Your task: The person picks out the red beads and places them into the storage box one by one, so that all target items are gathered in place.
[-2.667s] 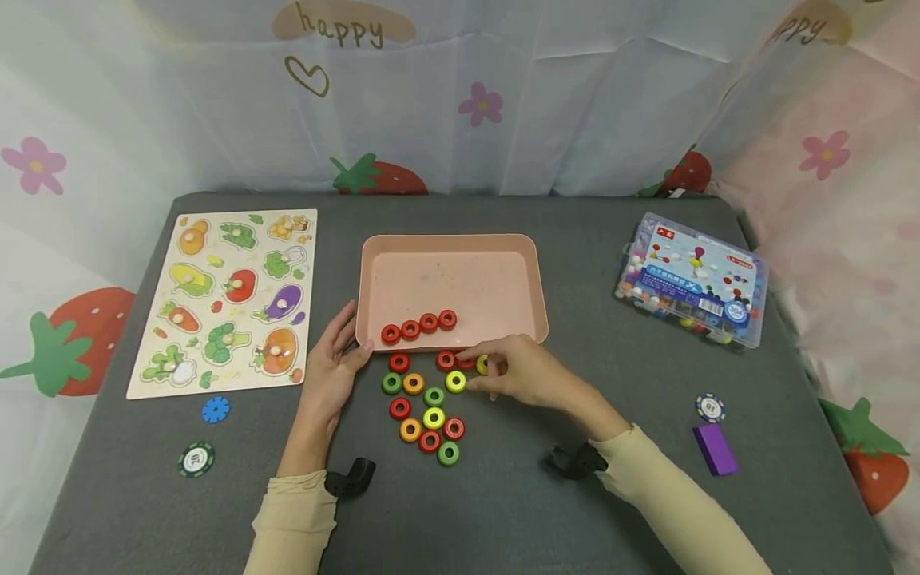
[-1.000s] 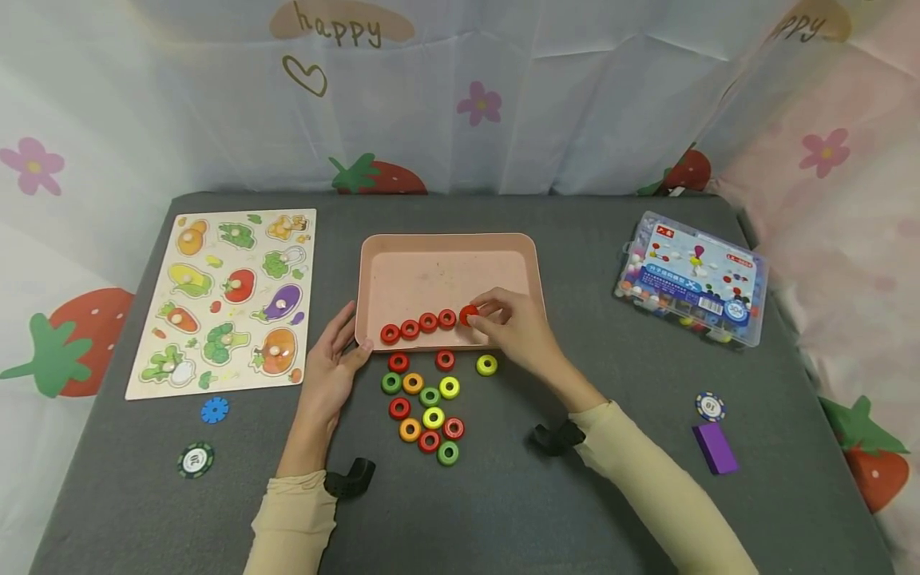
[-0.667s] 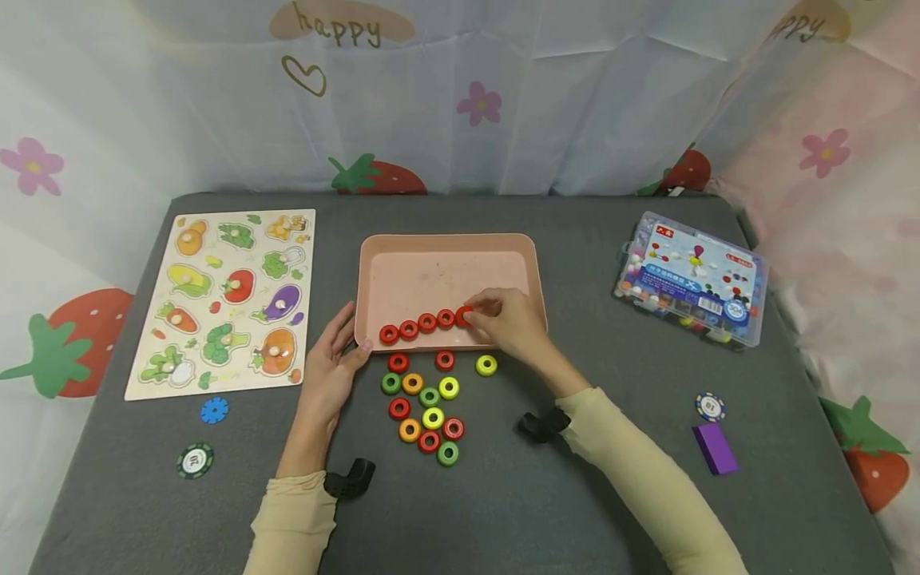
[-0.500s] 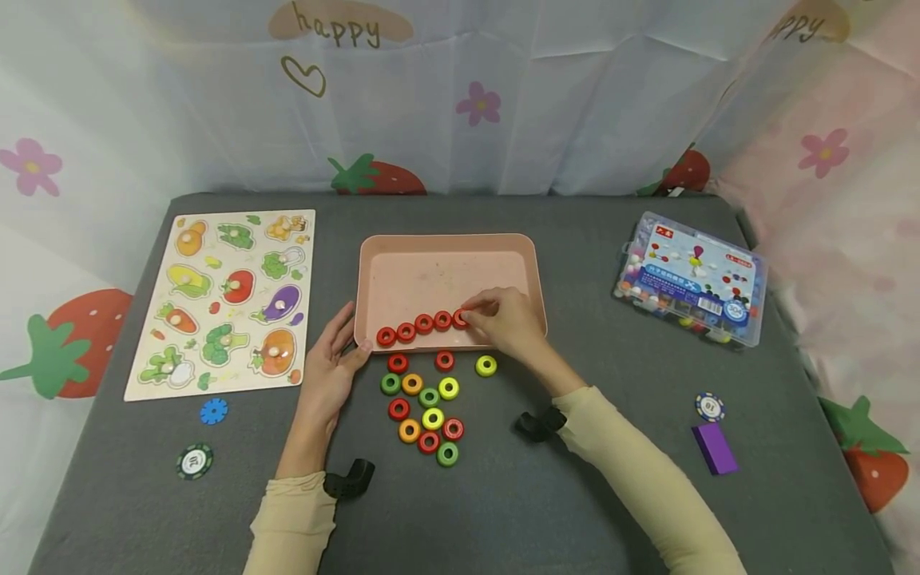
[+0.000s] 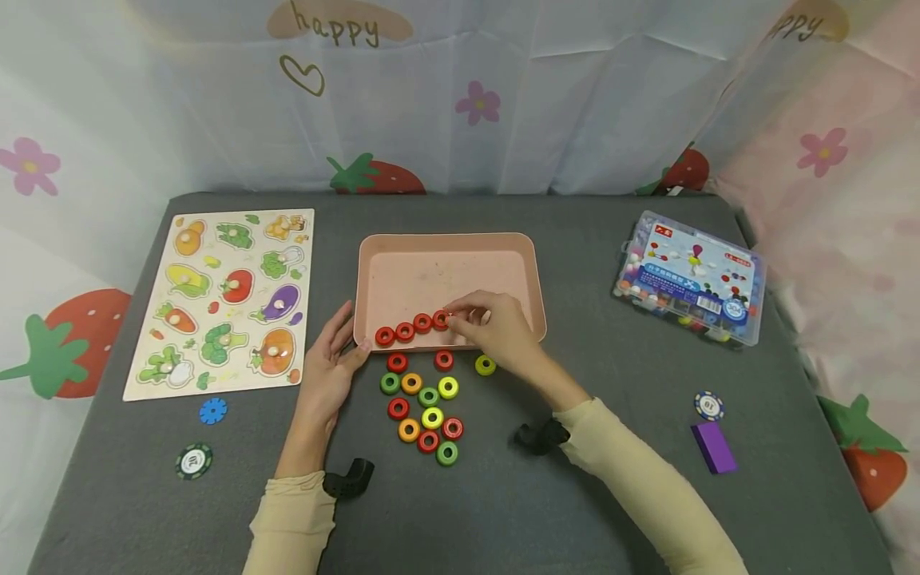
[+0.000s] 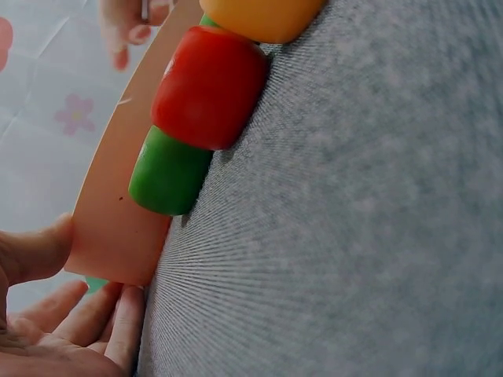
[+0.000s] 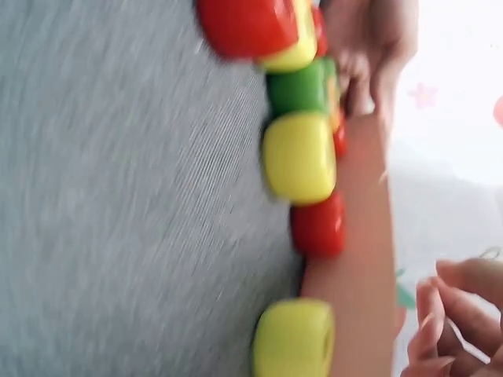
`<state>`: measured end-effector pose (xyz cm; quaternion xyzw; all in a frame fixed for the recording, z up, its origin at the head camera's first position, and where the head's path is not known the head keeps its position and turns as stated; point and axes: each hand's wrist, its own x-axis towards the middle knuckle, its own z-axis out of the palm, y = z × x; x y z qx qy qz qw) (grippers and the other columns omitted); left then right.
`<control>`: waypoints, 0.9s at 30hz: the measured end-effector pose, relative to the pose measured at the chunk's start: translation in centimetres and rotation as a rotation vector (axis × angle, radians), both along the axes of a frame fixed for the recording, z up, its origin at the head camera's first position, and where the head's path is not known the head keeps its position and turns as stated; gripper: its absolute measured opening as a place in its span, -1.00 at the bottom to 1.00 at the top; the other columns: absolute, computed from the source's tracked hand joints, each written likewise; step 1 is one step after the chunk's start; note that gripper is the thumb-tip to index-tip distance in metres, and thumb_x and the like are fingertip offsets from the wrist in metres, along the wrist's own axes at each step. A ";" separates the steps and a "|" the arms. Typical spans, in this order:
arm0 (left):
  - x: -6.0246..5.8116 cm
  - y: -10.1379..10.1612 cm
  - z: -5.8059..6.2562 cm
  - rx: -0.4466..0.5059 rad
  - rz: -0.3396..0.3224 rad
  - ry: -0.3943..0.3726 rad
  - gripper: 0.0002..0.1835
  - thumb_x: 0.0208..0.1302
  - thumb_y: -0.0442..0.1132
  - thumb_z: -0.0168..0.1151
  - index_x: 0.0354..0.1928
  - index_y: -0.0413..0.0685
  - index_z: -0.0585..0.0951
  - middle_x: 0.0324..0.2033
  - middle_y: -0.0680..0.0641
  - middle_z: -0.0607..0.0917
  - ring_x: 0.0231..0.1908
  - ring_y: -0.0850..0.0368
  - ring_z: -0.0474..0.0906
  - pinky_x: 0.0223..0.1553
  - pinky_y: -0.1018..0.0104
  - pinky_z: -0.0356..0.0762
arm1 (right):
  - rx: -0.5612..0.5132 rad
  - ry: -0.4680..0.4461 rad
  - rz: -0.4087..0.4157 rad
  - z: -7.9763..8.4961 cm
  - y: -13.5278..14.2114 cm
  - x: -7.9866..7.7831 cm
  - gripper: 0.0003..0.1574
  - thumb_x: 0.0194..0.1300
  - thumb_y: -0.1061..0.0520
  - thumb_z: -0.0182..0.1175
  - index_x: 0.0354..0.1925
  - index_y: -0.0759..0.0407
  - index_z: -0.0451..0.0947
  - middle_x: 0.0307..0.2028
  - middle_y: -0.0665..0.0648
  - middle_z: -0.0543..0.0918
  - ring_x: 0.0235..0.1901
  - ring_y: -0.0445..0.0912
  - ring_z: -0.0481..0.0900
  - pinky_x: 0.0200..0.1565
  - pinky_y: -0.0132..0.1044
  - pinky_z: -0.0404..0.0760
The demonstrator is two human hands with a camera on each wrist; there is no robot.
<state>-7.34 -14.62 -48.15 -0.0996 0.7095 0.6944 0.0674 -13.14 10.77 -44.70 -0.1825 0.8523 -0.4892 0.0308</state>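
A shallow pink tray (image 5: 446, 271) lies mid-table, with a row of red ring-shaped beads (image 5: 405, 331) along its front side. My left hand (image 5: 332, 375) holds the tray's front-left corner, thumb at the rim and fingers outside. Over the tray, the bent thumb and index finger of my right hand (image 5: 503, 331) pinch the rightmost visible red bead (image 5: 441, 319). Those fingers may hide another red bead. Before the tray lie red, orange, green (image 5: 447, 454) and yellow (image 5: 485, 365) beads. The right wrist view shows the right hand (image 7: 464, 314) beyond the tray wall; no bead shows between its fingertips.
A vegetable puzzle board (image 5: 223, 303) lies left, with a blue disc (image 5: 213, 410) and a green-rimmed poker chip (image 5: 194, 461) below. At right are a clear plastic box (image 5: 690, 275), another poker chip (image 5: 709, 406) and a purple block (image 5: 715, 447). Patterned cloth hangs behind the table.
My right hand has carried a red bead from the table into the tray, lined it up with the row, then shifted left along the row. The left hand stays at the tray's corner.
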 end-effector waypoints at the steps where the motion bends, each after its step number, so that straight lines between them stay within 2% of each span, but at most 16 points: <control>1: 0.0 0.0 0.0 0.002 -0.001 0.003 -0.27 0.46 -0.29 0.16 0.57 0.22 0.15 0.45 0.00 0.35 0.34 0.02 0.42 0.02 0.43 0.53 | -0.011 0.004 0.036 0.2 -0.2 0.3 -0.81 0.26 0.18 0.39 -0.14 0.20 0.76 -0.44 0.00 0.66 -0.46 -0.13 0.51 -0.37 -0.31 0.46; 5: 0.0 0.0 0.0 0.000 0.000 0.010 -0.29 0.46 -0.30 0.15 0.56 0.22 0.17 0.45 -0.01 0.36 0.33 0.01 0.43 0.01 0.43 0.54 | -0.014 -0.023 0.167 0.6 -1.3 1.6 -0.78 0.29 0.17 0.37 -0.10 0.18 0.76 -0.52 -0.05 0.68 -0.53 -0.12 0.57 -0.47 -0.34 0.46; 9: -0.1 0.0 0.0 -0.024 0.009 0.004 -0.33 0.46 -0.29 0.16 0.54 0.18 0.23 0.44 -0.02 0.37 0.33 0.03 0.44 0.01 0.49 0.50 | 0.006 -0.135 0.292 0.4 -2.3 2.7 -0.70 0.32 0.18 0.34 0.01 0.18 0.73 -0.58 -0.01 0.70 -0.59 -0.04 0.65 -0.60 -0.37 0.36; 13: -0.1 0.0 0.1 -0.036 0.010 -0.005 -0.34 0.46 -0.28 0.16 0.53 0.13 0.25 0.44 -0.03 0.37 0.34 0.03 0.41 0.00 0.55 0.46 | 0.121 -0.206 0.370 -0.2 -3.0 3.3 -0.56 0.38 0.15 0.28 0.21 0.09 0.62 -0.64 0.06 0.68 -0.65 -0.06 0.62 -0.60 -0.39 0.35; 16: -0.1 0.0 0.0 -0.036 0.010 -0.009 -0.34 0.46 -0.28 0.16 0.53 0.12 0.24 0.45 -0.03 0.36 0.34 0.03 0.41 0.00 0.55 0.46 | 0.195 -0.211 0.383 -0.7 -3.4 3.4 -0.50 0.44 0.11 0.22 0.31 -0.02 0.54 -0.68 0.06 0.66 -0.70 -0.13 0.56 -0.58 -0.39 0.38; 19: -0.2 0.0 0.0 -0.041 0.013 -0.009 -0.34 0.46 -0.29 0.16 0.53 0.12 0.25 0.44 -0.03 0.36 0.34 0.04 0.41 -0.01 0.55 0.46 | 0.205 -0.214 0.380 -1.2 -3.6 3.4 -0.49 0.47 0.09 0.17 0.34 -0.08 0.50 -0.72 0.05 0.63 -0.74 -0.13 0.53 -0.58 -0.36 0.38; 23: -0.2 0.0 0.0 -0.039 0.018 -0.006 -0.34 0.45 -0.30 0.17 0.53 0.11 0.25 0.44 -0.04 0.37 0.34 0.03 0.42 0.00 0.54 0.46 | 0.204 -0.220 0.372 -1.4 -3.6 3.3 -0.53 0.48 0.08 0.15 0.32 -0.09 0.53 -0.75 0.05 0.61 -0.74 -0.09 0.56 -0.60 -0.34 0.37; 27: -0.1 0.0 0.0 -0.046 0.015 -0.001 -0.34 0.44 -0.31 0.18 0.53 0.10 0.25 0.44 -0.04 0.36 0.34 0.02 0.41 0.03 0.52 0.43 | 0.231 -0.201 0.365 -1.3 -3.6 3.4 -0.61 0.46 0.09 0.19 0.21 -0.04 0.63 -0.75 0.03 0.60 -0.74 -0.14 0.55 -0.61 -0.36 0.36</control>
